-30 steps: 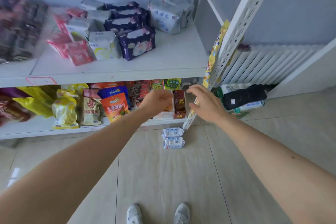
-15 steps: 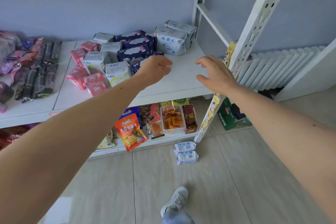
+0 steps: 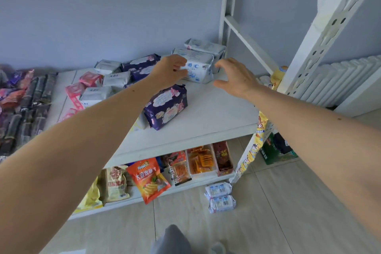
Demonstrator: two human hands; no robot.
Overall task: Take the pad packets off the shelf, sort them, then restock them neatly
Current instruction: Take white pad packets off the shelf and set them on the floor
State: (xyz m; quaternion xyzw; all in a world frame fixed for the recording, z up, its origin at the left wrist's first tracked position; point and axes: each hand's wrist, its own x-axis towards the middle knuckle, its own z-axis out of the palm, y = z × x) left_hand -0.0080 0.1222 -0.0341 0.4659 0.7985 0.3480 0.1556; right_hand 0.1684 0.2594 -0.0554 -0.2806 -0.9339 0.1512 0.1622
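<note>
The left hand [image 3: 170, 70] and right hand [image 3: 235, 76], fingers spread and holding nothing, reach on either side of a white pad packet [image 3: 198, 69] near the back right corner of the shelf [image 3: 210, 113].

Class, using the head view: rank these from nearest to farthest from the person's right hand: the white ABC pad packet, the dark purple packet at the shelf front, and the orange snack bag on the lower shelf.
From the right hand:
1. White ABC pad packet, just left of the fingers, back of the shelf.
2. Dark purple packet, front of the shelf, lower left.
3. Orange snack bag, lower shelf, far below.
</note>
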